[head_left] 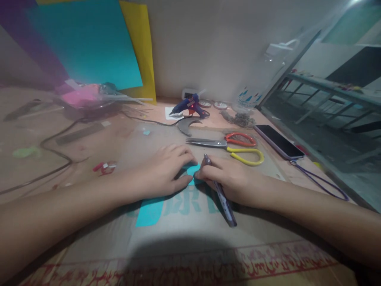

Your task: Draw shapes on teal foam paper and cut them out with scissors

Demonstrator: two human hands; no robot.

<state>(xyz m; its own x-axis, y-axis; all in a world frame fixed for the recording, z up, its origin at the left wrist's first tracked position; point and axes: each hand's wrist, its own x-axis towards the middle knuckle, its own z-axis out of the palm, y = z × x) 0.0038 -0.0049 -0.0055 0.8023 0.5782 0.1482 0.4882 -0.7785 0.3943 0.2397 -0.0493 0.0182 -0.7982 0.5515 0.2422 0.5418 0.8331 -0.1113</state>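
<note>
My left hand (171, 169) lies palm down with its fingers bent apart, pressing on a small teal paper piece (194, 171) at the middle of the table. From the right, my right hand (222, 176) is wrapped round a dark pen (224, 204), which slants across it, and its fingertips touch the paper's right side. Another teal paper piece (150, 212) shows below my left wrist. Just beyond my right hand lie scissors (208, 143) with one red and one yellow handle, blades pointing left.
A blue glue gun (187, 105) rests at the back near a curved grey piece (189, 126). A phone (279, 142) with a strap lies at the right edge. Teal sheets (89, 43) lean at the back left, above a pink bundle (81, 95). A cable (56, 137) crosses the left side.
</note>
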